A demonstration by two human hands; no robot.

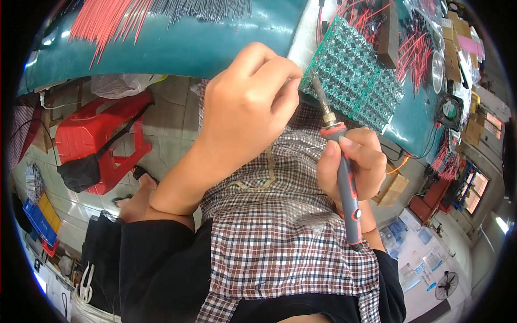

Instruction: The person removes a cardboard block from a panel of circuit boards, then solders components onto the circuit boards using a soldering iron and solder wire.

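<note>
My right hand (358,164) is closed round the grey and red handle of a soldering iron (350,202). The iron's metal tip points up to the left edge of a green panel of small circuit boards (353,70). At that same edge my left hand (250,97) is closed in a pinch, its fingertips close to the iron's tip. Whatever lies between those fingertips is too small to make out. A thin silvery strand (312,147) runs beside my right thumb.
Red wires (107,24) and black wires (202,8) lie on the teal tabletop (177,48) at the far left. A dark bar (388,35) rests across the panel's far side, near more red wires (414,56). A red stool (83,126) stands on the floor at left.
</note>
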